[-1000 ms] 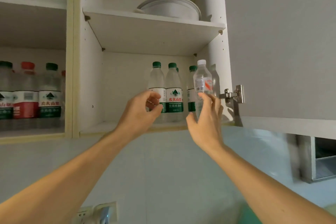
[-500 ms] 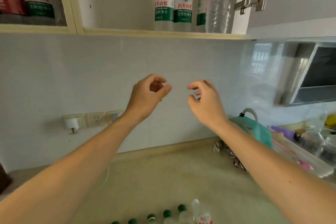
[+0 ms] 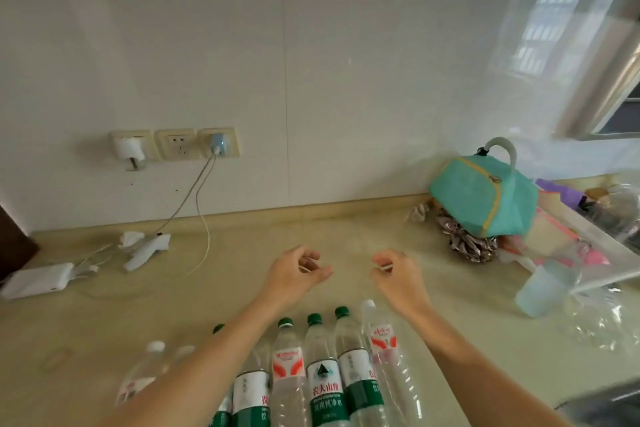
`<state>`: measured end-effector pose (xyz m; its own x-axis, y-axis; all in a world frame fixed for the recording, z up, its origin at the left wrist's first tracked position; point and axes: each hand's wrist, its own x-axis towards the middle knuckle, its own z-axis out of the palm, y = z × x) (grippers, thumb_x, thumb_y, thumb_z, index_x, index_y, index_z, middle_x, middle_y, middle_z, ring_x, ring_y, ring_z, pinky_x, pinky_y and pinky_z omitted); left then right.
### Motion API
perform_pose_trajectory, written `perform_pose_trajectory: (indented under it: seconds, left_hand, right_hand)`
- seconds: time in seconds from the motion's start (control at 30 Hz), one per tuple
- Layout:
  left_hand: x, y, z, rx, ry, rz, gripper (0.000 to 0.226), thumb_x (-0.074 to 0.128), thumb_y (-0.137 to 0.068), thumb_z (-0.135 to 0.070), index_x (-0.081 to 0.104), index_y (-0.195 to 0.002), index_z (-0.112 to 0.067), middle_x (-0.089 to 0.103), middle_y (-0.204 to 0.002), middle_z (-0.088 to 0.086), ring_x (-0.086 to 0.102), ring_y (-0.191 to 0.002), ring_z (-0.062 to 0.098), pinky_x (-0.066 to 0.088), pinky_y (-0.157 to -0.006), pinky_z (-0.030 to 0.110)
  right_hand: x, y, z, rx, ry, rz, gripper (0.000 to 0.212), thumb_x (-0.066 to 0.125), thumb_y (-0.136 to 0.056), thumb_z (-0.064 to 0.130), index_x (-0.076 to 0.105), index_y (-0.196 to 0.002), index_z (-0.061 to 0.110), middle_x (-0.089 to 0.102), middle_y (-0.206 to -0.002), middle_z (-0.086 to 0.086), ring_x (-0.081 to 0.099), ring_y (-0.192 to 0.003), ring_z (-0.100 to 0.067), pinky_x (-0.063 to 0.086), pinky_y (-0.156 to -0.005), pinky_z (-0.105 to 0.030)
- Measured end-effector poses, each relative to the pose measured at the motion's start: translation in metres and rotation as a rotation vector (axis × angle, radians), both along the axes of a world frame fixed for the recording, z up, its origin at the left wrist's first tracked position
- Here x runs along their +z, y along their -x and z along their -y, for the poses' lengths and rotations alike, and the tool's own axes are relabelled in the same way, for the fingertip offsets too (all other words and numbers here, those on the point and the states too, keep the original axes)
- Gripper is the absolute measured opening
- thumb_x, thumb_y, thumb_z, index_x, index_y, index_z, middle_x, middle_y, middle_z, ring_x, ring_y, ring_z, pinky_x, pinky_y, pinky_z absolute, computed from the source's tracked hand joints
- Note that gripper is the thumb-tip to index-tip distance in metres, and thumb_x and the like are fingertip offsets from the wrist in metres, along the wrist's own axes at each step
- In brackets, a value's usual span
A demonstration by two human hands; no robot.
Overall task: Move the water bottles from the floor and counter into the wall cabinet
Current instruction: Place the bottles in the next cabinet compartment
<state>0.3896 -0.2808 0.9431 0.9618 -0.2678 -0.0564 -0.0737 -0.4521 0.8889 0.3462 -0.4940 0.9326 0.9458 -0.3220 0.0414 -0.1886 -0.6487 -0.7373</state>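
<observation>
From the head view, your left hand (image 3: pixel 298 276) and right hand (image 3: pixel 398 276) hover side by side above the counter (image 3: pixel 242 288), just beyond the row of water bottles (image 3: pixel 325 378). Both hands are empty: the fingers of each are loosely curled, thumb and forefinger apart in a half-open pinch that holds nothing, which looks like a ready shape for taking a bottle by the neck. The bottles stand upright and shoulder to shoulder at the near edge of the counter, directly under your forearms, so they are quick to reach. Most have green caps; the white-capped bottle (image 3: pixel 381 340) stands at the right end of the row, nearest your right wrist. Well right of the row, a teal bag (image 3: pixel 485 198) sits against the wall, clear of your reach path. Well left of the row, a white power bank (image 3: pixel 38 279) lies with its cables running up to the wall sockets (image 3: pixel 176 144). The wall cabinet is out of sight, so several bottles still wait to go up.
</observation>
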Motion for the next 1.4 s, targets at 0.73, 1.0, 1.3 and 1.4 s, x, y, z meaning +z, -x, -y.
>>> perform_pose_trajectory:
  seconds: [0.73,1.0,1.3,1.4]
  left_hand:
    - [-0.145,0.003,0.071,-0.130,-0.634,-0.291,0.107,0.050,-0.066,-0.091,0.020,-0.157,-0.042,0.041,-0.156,0.008,0.021,-0.149,0.039,0.004,-0.118,0.062]
    - [-0.130,-0.005,0.075,-0.114,-0.456,-0.183,0.095,0.062,-0.066,-0.080,0.035,-0.149,-0.040,0.058,-0.132,-0.012,0.045,-0.133,0.016,-0.007,-0.121,0.060]
    - [-0.068,-0.040,0.082,0.037,-0.101,0.064,0.094,0.087,-0.075,-0.034,0.033,-0.151,-0.039,0.049,-0.130,-0.020,0.052,-0.104,-0.010,0.044,-0.094,0.024]
    - [-0.063,-0.042,0.081,0.018,-0.102,0.150,0.092,0.088,-0.074,-0.029,0.035,-0.148,-0.043,0.049,-0.136,-0.018,0.053,-0.117,0.001,0.042,-0.102,0.026]
  right_hand:
    - [-0.136,-0.003,0.040,0.103,-0.338,-0.590,0.078,0.079,-0.081,0.026,0.040,-0.147,0.013,0.059,-0.124,-0.013,0.072,-0.091,-0.026,0.061,-0.066,-0.034]
    - [-0.113,-0.008,0.052,0.101,-0.370,-0.520,0.050,0.077,-0.067,0.015,0.060,-0.114,0.021,0.070,-0.095,-0.004,0.070,-0.068,-0.018,0.060,-0.059,-0.039]
    - [-0.054,-0.039,0.069,0.087,-0.283,-0.099,0.061,0.085,-0.062,0.018,0.054,-0.114,0.028,0.063,-0.107,0.010,0.062,-0.094,-0.008,0.047,-0.065,-0.016]
    - [-0.049,-0.039,0.069,0.121,-0.219,0.057,0.065,0.089,-0.061,0.018,0.048,-0.109,0.037,0.049,-0.112,0.014,0.050,-0.100,0.004,0.039,-0.070,-0.008]
